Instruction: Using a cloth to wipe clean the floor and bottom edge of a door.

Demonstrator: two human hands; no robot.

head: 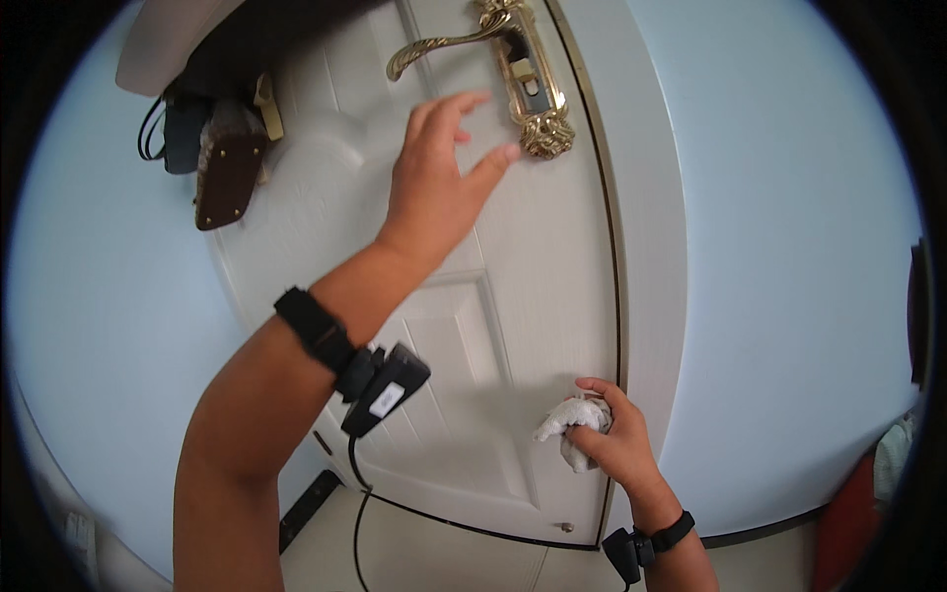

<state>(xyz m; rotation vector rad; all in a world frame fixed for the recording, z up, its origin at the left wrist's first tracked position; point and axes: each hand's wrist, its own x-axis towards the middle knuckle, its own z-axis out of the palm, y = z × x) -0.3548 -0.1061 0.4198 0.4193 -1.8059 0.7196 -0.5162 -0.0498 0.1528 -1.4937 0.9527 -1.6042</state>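
A white panelled door [547, 296] stands shut in front of me. Its ornate brass lever handle [451, 48] joins a long decorated backplate [547, 137] near the top of the view. Just left of the backplate, my left hand [436, 170] is raised with fingers apart and holds nothing. The thumb tip comes close to the plate's lower end; whether it touches cannot be told. Lower down, near the door's right edge, my right hand [621, 440] grips a crumpled whitish cloth [573, 422]. Part of the cloth is hidden by the fingers.
Bags, one with a dark brown base [231, 177], hang at the door's upper left. Both wrists wear strapped black devices; a cable [359, 518] trails from the left one [385, 392]. A light-blue wall [784, 259] flanks the door frame [655, 244]. A red item [847, 518] stands at lower right.
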